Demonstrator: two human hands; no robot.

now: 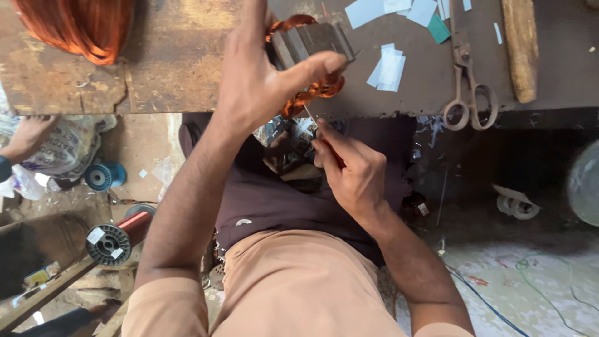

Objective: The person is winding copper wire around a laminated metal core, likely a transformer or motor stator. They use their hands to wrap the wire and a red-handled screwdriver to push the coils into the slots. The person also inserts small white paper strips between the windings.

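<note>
— Left hand?
— Raised over the bench's front edge, clenched around a small motor stator: grey laminated steel block, thumb pressed across its near face, other fingers hidden behind.
— Stator's place?
— Held in the air just above the front edge of the bench, near its middle. Copper winding bulging out below the block, more copper showing at the top.
— Right hand?
— Below the front edge, over the lap. Pinched tight on a thin tool with a reddish handle; slim metal tip angled up, touching the lower copper winding.
— Rest of the bench?
— Worn, stained brown top. Scissors lying at the front edge towards the right, handles hanging slightly past it. Wooden handle just beside them, further right, lying front to back. Pale insulation paper slips near the stator, more scattered along the far edge, one green piece among them. Big coil of copper wire at the far left corner.
— Off the bench?
— Floor on the left: spool of reddish wire, smaller blue spool. Another person's hand at the left border, resting on a printed sack.
</note>
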